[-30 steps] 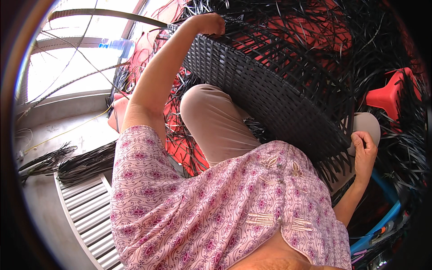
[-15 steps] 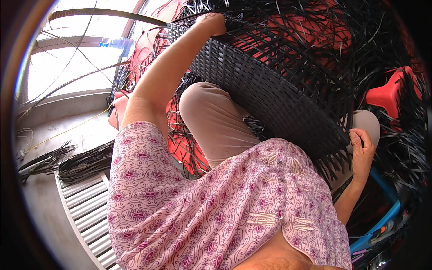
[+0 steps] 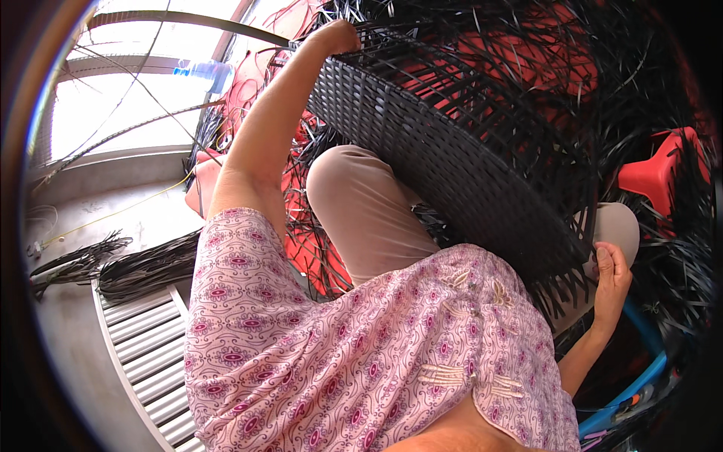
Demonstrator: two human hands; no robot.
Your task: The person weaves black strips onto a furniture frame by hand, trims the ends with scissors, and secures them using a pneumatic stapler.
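A black woven basket (image 3: 444, 158) of flat plastic strips lies slanting across my lap, against my knees. Its near side is densely woven, while loose strip ends (image 3: 561, 290) fringe the lower right edge. My left hand (image 3: 340, 38) is closed at the basket's far left corner, its back toward me and its fingers hidden, so what it grips cannot be made out. At the near right corner, my right hand (image 3: 612, 275) has thumb and fingers drawn together on the basket's edge. A long dark strip (image 3: 188, 21) reaches from the far left toward my left hand.
Loose black strips (image 3: 640, 68) are heaped over red sheeting (image 3: 527, 45) beyond the basket. A red plastic stool (image 3: 659, 169) stands at right, above a blue rim (image 3: 636, 392). To the left are bundled strips (image 3: 151, 267), a slatted white rack (image 3: 147, 354) and a blue-capped bottle (image 3: 207, 73).
My left hand has shifted slightly left along the basket's far edge. The whole scene sits a little lower and further right, and my right hand stays at the same corner.
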